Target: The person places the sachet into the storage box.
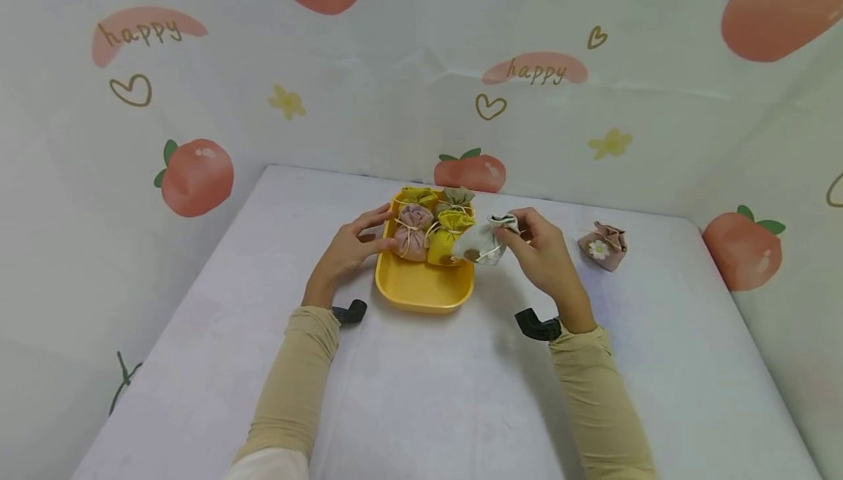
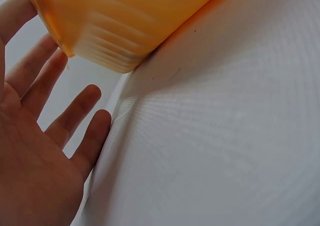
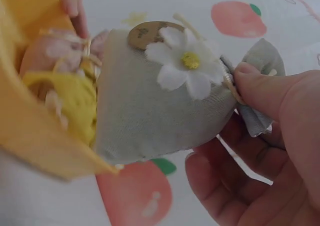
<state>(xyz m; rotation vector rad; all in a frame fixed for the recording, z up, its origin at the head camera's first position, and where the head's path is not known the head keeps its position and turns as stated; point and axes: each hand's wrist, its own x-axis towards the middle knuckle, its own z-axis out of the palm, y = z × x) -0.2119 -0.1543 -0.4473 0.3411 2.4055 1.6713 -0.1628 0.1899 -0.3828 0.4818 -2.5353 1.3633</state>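
My right hand (image 1: 541, 249) pinches the tied neck of a pale grey drawstring pouch (image 3: 155, 106), which bears a white flower and a round brown tag. The pouch hangs tilted at the right rim of a yellow tray (image 1: 424, 293). At the tray's left side is my left hand (image 1: 349, 249), its fingers spread and touching the rim; the left wrist view shows the palm (image 2: 40, 171) beside the tray wall. Inside the tray's far part sit a pink pouch (image 1: 413, 235), a yellow pouch (image 1: 451, 235), an olive-yellow pouch (image 1: 418, 197) and a grey-green pouch (image 1: 457, 200).
A dusty-pink pouch (image 1: 604, 246) with a white flower stands on the white table (image 1: 421, 392), to the right of my right hand. Behind the table hangs a white backdrop (image 1: 382, 63) printed with fruit, hearts and words.
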